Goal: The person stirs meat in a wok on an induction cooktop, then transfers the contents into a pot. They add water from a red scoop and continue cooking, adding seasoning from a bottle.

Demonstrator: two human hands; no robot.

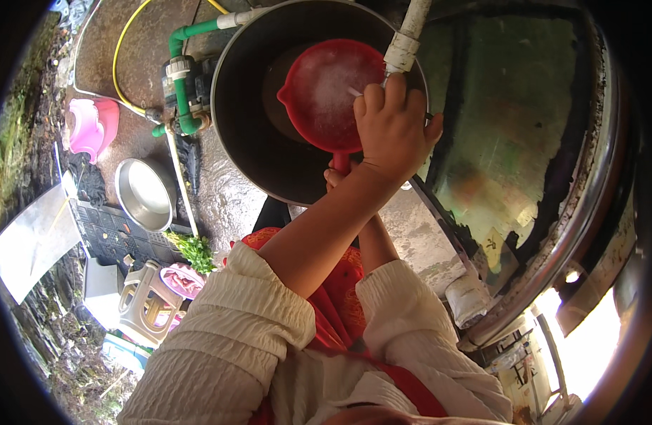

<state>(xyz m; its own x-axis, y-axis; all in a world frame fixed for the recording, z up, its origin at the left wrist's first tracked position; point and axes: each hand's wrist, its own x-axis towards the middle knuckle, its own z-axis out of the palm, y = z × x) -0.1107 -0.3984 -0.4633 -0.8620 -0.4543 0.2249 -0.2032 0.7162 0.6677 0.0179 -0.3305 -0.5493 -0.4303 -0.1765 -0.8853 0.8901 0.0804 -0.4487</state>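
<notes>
A red plastic water dipper (294, 99) with a pouring lip is held over a large dark pot (234, 134). Bubbly water fills its bowl. My right hand (334, 176) is closed round the dipper's handle (341, 163), partly hidden beneath my left forearm. That forearm crosses over to the right. My left hand (395, 124) has its fingers curled at the tap on the end of a white pipe (404, 49), above the dipper's right rim. The hand covers most of the tap.
Green piping (181, 88) with a pump runs left of the pot. A metal bowl (143, 195), leafy greens (195, 251), a pink plastic piece (92, 127) and a beige plastic stool (149, 304) lie farther left. A glass-like panel with a curved metal rim (588, 219) borders the right.
</notes>
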